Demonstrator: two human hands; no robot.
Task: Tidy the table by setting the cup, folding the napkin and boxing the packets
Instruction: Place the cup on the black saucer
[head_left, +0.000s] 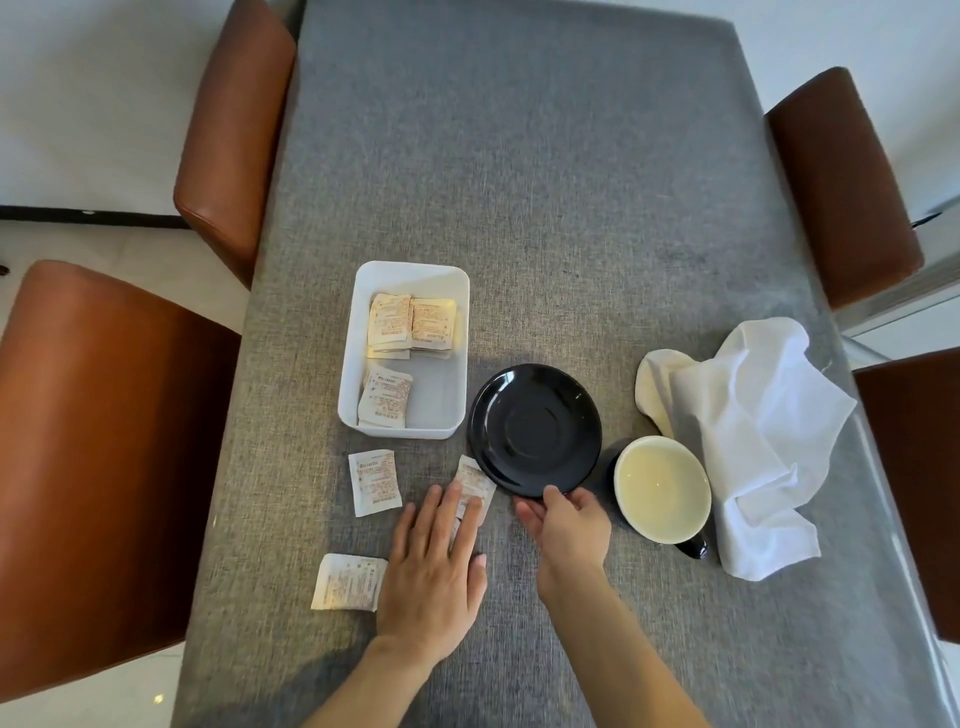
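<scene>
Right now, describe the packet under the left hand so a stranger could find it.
Start at the black saucer mid-table. At its near-left rim lies one packet, its end tucked under the saucer's edge. Unlike the two loose packets further left, the left hand has fingertips on it.

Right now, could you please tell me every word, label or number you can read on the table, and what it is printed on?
Nothing can be quoted.
Packets in the white box, such as: red print, too blurred.
Loose packets and: print too blurred.
Saucer, cup, napkin: no text visible.
</scene>
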